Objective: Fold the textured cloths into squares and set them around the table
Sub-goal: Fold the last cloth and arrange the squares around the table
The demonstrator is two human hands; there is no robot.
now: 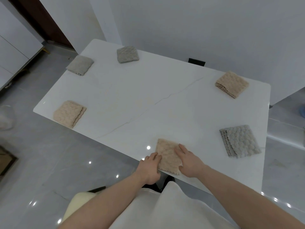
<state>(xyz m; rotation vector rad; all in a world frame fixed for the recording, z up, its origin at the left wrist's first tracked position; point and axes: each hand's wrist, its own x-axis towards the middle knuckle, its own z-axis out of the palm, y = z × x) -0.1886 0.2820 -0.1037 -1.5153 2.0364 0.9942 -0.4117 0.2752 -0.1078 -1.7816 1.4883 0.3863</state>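
A folded beige textured cloth lies at the near edge of the white table. My left hand touches its left side at the table edge, fingers fairly straight. My right hand lies flat on its right part, fingers straight. Other folded squares sit around the table: a beige cloth at the left, a grey cloth at the far left corner, a grey cloth at the far edge, a beige cloth at the far right, a grey cloth at the near right.
A cream chair seat stands below the table's near edge beside my body. Glossy grey floor tiles surround the table. White walls rise behind it, with a dark door frame at the far left and white cabinets on the left.
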